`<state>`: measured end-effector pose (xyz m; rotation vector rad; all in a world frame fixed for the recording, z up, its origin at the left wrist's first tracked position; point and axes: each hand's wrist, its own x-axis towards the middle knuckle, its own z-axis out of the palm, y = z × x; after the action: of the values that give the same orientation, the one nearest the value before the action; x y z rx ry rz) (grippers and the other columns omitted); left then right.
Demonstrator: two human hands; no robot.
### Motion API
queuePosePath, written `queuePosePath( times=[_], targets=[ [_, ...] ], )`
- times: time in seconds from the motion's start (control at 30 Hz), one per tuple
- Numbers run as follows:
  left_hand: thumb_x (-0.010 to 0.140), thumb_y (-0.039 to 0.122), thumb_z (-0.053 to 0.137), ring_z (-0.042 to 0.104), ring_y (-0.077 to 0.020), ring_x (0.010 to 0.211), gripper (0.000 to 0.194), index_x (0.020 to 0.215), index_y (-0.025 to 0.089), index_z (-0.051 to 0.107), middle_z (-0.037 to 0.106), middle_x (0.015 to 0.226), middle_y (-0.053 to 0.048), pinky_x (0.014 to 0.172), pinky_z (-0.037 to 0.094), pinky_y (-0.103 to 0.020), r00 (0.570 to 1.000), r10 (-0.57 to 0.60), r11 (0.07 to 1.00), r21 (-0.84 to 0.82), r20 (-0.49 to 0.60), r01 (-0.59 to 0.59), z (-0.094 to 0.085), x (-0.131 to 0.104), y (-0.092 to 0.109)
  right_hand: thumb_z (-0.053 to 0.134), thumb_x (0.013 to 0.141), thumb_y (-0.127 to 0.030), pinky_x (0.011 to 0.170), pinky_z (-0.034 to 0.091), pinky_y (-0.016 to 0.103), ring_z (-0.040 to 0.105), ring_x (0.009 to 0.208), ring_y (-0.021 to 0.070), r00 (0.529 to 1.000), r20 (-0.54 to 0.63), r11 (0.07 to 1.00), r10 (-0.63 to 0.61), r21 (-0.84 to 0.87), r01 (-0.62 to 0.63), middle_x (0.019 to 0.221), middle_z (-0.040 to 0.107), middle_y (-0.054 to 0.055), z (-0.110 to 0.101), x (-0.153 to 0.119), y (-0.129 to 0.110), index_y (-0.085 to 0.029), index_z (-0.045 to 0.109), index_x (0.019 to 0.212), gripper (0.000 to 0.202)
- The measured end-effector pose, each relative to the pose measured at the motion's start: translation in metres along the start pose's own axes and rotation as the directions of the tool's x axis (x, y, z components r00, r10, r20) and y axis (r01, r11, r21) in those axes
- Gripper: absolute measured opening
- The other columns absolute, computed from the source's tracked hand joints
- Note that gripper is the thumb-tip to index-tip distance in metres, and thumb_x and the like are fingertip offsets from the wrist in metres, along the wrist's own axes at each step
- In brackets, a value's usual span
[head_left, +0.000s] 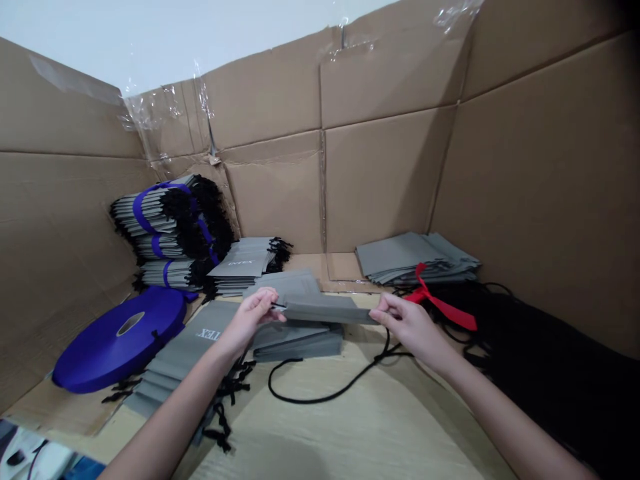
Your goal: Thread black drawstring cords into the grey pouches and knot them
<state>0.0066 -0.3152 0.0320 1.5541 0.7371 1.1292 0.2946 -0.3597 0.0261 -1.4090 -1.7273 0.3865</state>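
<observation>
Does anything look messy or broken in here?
A bit messy, yes. The clear tape along the top of the cardboard walls is crinkled, with ragged bits sticking up. On the right, a bright red strip stands out oddly beside the tangled black cords. I see nothing spilled.

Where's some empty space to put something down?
The table is bare in front center, bordered by the black cord, the left gray pouches and the right forearm. A smaller cardboard patch lies at the back, left of the far-right gray stack. It's crowded at left: purple roll, bundled stacks.
</observation>
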Motion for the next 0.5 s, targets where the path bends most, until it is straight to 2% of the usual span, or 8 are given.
queuePosePath(
  times=[0.07,0.1,0.2,0.27,0.37,0.5],
  targets=[
    [0.074,0.050,0.059,0.059,-0.0149,0.065,0.035,0.080,0.016,0.048,0.052,0.082,-0.002,0.066,0.047,-0.029,0.998,-0.063,0.996,-0.063,-0.013,0.062,-0.002,0.000,0.001,0.049,0.076,-0.041,0.049,0.026,0.024,0.038,0.050,0.0129,1.000,-0.006,1.000,0.003,-0.011,-0.003,0.052,0.042,-0.005,0.001,0.000,0.002,-0.022,0.042,0.061,0.026],
    [0.074,0.051,0.058,0.058,-0.0148,0.064,0.037,0.078,0.016,0.048,0.051,0.081,-0.003,0.065,0.047,-0.028,0.998,-0.066,0.998,-0.026,-0.015,0.065,-0.003,0.000,0.001,0.049,0.076,-0.041,0.049,0.025,0.024,0.037,0.049,0.0128,1.000,-0.009,1.000,0.007,-0.019,-0.007,0.051,0.041,-0.005,0.001,-0.001,0.004,-0.022,0.042,0.061,0.026],
    [0.078,0.050,0.054,0.055,-0.0138,0.067,0.034,0.073,0.017,0.048,0.052,0.080,-0.002,0.064,0.046,-0.026,0.999,0.025,0.965,0.261,-0.022,-0.019,-0.004,-0.001,-0.002,0.050,0.077,-0.040,0.049,0.024,0.025,0.036,0.049,0.0126,1.000,-0.014,0.999,0.025,-0.035,-0.025,0.050,0.040,-0.005,0.002,-0.002,0.006,-0.022,0.041,0.060,0.026],
    [0.076,0.044,0.059,0.054,-0.0127,0.066,0.029,0.075,0.018,0.047,0.051,0.073,0.001,0.061,0.045,-0.023,0.999,0.048,0.933,0.358,-0.017,-0.039,-0.003,-0.002,-0.005,0.050,0.077,-0.041,0.048,0.024,0.024,0.036,0.049,0.0125,0.999,-0.010,0.999,0.032,-0.015,-0.032,0.050,0.038,-0.006,0.003,-0.002,0.007,-0.022,0.040,0.060,0.028],
    [0.072,0.037,0.064,0.056,-0.0116,0.062,0.028,0.077,0.019,0.043,0.051,0.065,0.005,0.060,0.044,-0.022,0.998,0.042,0.964,0.264,-0.048,-0.027,0.001,0.000,-0.007,0.050,0.076,-0.045,0.048,0.023,0.024,0.034,0.049,0.0119,0.999,0.004,0.998,0.039,0.054,-0.039,0.050,0.034,-0.006,0.006,-0.001,0.008,-0.022,0.039,0.059,0.031],
    [0.068,0.028,0.065,0.057,-0.0114,0.065,0.024,0.067,0.017,0.044,0.055,0.070,0.002,0.064,0.045,-0.023,0.972,0.162,0.973,0.191,-0.171,-0.128,0.002,0.003,-0.005,0.051,0.075,-0.051,0.048,0.023,0.023,0.032,0.048,0.0112,0.997,0.062,0.984,0.049,0.168,-0.059,0.052,0.031,-0.007,0.013,0.000,0.008,-0.022,0.039,0.059,0.036]
  ],
)
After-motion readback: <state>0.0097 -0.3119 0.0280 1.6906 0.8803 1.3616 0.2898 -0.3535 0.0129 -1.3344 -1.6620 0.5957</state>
